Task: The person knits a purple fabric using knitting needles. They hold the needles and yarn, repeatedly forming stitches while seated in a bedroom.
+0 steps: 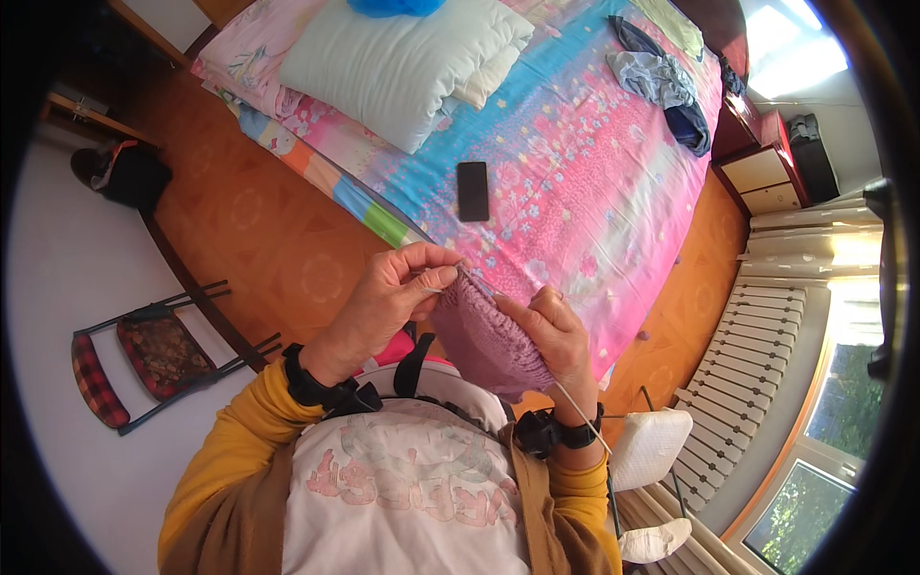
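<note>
A piece of mauve-pink knitting [484, 335] hangs between my hands above my lap. My left hand [395, 287] pinches its upper left corner, thumb against forefinger, where a thin needle tip pokes out. Along the upper right edge, my right hand [551, 331] is closed on the ribbed fabric, thumb on top. A pale knitting needle [583, 419] sticks out below that hand, slanting past the wrist. Stitches line the edge between the two hands. Fingers hide part of the needles, and the yarn strand is hard to make out. Black bands circle both wrists.
Ahead stands a bed with a flowered pink-and-blue sheet [594, 230]. On it lie a black phone [472, 192], a folded pale quilt [383, 72] and crumpled clothes [661, 81]. A folding chair [163, 350] is at left, a white-padded chair [652, 450] and radiator [738, 383] at right.
</note>
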`<state>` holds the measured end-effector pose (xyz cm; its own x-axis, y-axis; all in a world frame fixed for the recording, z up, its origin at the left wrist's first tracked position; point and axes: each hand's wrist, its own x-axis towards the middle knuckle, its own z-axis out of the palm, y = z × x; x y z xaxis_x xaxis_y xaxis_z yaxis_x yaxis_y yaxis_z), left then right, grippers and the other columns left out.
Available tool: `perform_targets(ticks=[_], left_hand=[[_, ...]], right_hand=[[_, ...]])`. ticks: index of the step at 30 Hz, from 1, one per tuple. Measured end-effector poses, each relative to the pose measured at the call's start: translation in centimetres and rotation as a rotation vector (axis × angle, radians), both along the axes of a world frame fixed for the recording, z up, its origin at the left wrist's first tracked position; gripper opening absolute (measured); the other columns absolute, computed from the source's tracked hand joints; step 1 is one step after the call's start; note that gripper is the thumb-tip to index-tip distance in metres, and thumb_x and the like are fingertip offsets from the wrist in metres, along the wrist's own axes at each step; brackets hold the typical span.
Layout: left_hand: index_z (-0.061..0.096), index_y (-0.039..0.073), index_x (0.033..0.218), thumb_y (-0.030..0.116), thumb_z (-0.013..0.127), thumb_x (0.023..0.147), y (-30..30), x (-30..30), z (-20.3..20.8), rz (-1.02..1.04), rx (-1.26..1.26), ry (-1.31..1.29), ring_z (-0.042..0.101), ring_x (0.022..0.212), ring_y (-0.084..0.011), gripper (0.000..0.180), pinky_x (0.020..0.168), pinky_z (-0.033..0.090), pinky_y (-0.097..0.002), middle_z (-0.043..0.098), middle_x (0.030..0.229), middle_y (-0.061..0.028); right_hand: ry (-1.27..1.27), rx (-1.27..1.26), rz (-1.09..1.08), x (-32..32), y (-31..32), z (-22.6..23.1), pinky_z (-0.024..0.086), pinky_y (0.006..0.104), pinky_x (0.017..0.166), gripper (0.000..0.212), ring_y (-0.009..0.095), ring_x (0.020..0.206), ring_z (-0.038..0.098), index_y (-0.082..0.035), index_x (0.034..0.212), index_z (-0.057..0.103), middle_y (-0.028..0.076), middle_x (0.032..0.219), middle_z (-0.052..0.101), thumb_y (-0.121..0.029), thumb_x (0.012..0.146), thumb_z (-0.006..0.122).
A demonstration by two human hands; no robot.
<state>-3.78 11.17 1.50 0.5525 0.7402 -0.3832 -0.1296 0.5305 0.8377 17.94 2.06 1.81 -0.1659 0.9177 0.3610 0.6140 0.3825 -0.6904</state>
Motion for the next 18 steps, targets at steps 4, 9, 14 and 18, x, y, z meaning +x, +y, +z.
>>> perform_targets(ticks=[4, 9, 14, 18], left_hand=[[0.066, 0.002, 0.113, 0.014, 0.062, 0.101, -0.4, 0.6, -0.8, 0.030, -0.060, -0.067, 0.046, 0.064, 0.0012, 0.016, 0.053, 0.036, -0.0162, 0.061, 0.086, 0.0064], [0.065, 0.003, 0.112, 0.014, 0.062, 0.102, -0.6, 0.7, -0.9, 0.001, -0.093, -0.069, 0.054, 0.072, 0.0010, 0.016, 0.059, 0.043, -0.0152, 0.063, 0.090, 0.0047], [0.065, 0.003, 0.114, 0.013, 0.061, 0.101, -0.4, 0.6, -0.4, -0.327, 0.055, 0.056, 0.059, 0.077, -0.0018, 0.016, 0.064, 0.049, -0.0190, 0.065, 0.094, 0.0032], [0.064, 0.004, 0.115, 0.013, 0.060, 0.102, -0.5, 0.6, -0.5, -0.236, -0.109, 0.054, 0.061, 0.081, -0.0037, 0.017, 0.071, 0.055, -0.0217, 0.065, 0.095, 0.0017]], right_hand=[[-0.007, -0.014, -0.054, -1.1, 0.3, 0.4, 0.045, 0.0351, 0.069, 0.043, 0.025, 0.079, 0.055, -0.002, 0.118, 0.067, 0.008, 0.084, 0.049, -0.004, 0.076, 0.066], [0.023, -0.130, -0.082, -1.6, 1.0, 0.9, 0.048, 0.0388, 0.076, 0.041, 0.031, 0.085, 0.057, -0.003, 0.118, 0.062, 0.012, 0.091, 0.053, -0.007, 0.077, 0.069], [0.181, -0.395, -0.030, -1.0, 1.9, 0.6, 0.049, 0.0408, 0.083, 0.050, 0.038, 0.099, 0.060, -0.003, 0.117, 0.058, 0.016, 0.100, 0.058, -0.015, 0.074, 0.080], [0.074, -0.219, -0.027, -1.0, 1.9, 0.1, 0.049, 0.0387, 0.080, 0.046, 0.034, 0.093, 0.060, -0.003, 0.117, 0.061, 0.014, 0.096, 0.056, -0.010, 0.075, 0.077]])
